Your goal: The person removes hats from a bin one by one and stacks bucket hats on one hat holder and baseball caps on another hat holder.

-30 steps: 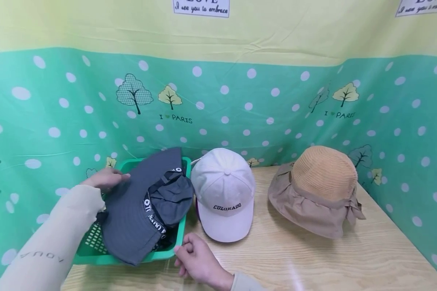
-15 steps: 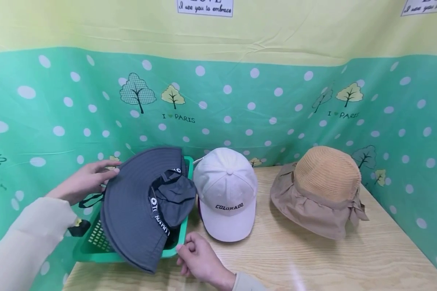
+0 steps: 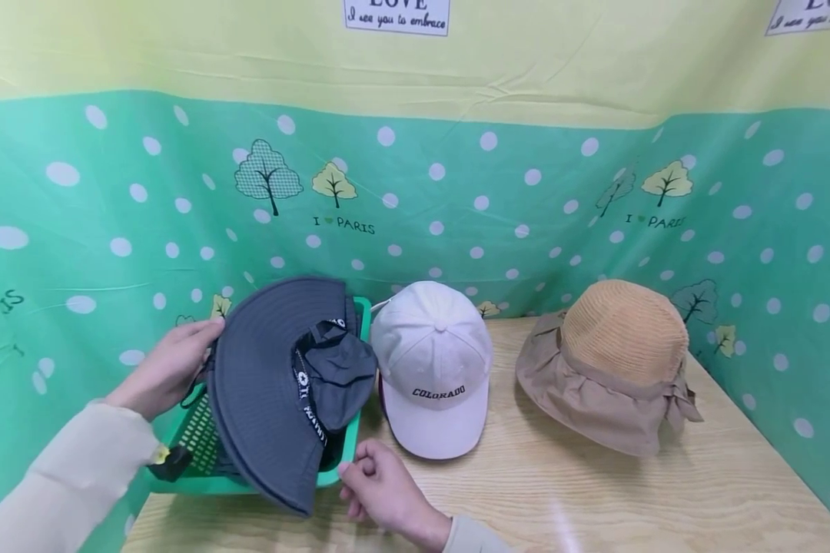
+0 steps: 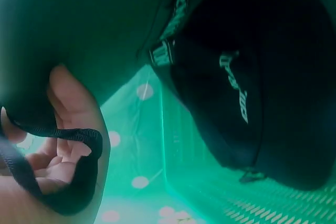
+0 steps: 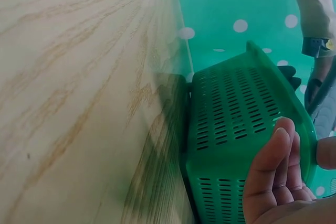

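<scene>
In the head view my left hand (image 3: pixel 169 365) grips the left edge of a dark grey wide-brimmed sun hat (image 3: pixel 263 384). The hat lies tilted over a green plastic basket (image 3: pixel 199 434), its brim standing up to the left. Seen from the left wrist, the fingers reach behind the brim, a black strap (image 4: pixel 81 182) loops across the hand, and the dark crown (image 4: pixel 286 82) with white lettering hangs over the slotted basket. My right hand (image 3: pixel 387 488) pinches the basket's near right corner; the right wrist view shows curled fingers (image 5: pixel 275 169) beneath the rim.
A white baseball cap (image 3: pixel 432 361) reading COLORADO stands right of the basket, with something purple partly hidden beneath it. Farther right sits a straw-topped sun hat (image 3: pixel 622 338) with a brown cloth brim. A polka-dot curtain (image 3: pixel 443 184) encloses the wooden table (image 3: pixel 526 491).
My left hand has drawn back from the basket's far side to the brim's left edge, then shifted slightly right. The brim now stands more upright. The right hand has stayed at the corner.
</scene>
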Motion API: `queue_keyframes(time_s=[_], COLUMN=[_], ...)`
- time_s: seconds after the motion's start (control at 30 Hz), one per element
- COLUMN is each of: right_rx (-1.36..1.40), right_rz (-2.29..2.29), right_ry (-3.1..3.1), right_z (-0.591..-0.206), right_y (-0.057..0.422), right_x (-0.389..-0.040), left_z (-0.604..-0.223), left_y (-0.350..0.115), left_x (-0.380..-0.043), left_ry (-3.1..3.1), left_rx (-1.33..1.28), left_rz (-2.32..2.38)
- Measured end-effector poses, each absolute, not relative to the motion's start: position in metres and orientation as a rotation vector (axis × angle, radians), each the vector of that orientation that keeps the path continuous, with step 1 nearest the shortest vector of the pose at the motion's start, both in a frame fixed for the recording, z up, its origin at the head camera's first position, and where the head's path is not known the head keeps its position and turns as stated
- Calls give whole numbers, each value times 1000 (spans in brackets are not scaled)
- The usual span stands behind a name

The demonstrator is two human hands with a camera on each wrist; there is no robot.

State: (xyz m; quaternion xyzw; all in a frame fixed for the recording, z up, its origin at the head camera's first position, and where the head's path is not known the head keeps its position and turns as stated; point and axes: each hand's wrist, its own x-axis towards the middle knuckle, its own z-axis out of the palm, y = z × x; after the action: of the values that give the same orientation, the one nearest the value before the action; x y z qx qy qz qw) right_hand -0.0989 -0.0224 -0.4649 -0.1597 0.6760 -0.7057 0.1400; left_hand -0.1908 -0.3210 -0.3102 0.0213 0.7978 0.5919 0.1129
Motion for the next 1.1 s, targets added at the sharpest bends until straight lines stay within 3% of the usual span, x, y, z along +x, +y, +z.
queue_keyframes(time_s=[0.23, 0.47, 0.73, 1.1], right_rx=[-483, -516, -604, -799], right_rz=[-1961, -1953, -1908, -1863], right_ry=[2068, 2213, 2286, 2288], right_z=[-460, -425, -411, -353], right_y=[-18, -6, 5, 11], right_x=[-102, -102, -134, -162], left_z=[-308, -304, -281, -239], left_y=[-313, -299, -287, -257], left_x=[-189, -177, -170, -151], left_ry=[2272, 2368, 2670, 3207], left_rx=[-12, -74, 3, 174], left_rz=[1828, 1734, 1714, 1496])
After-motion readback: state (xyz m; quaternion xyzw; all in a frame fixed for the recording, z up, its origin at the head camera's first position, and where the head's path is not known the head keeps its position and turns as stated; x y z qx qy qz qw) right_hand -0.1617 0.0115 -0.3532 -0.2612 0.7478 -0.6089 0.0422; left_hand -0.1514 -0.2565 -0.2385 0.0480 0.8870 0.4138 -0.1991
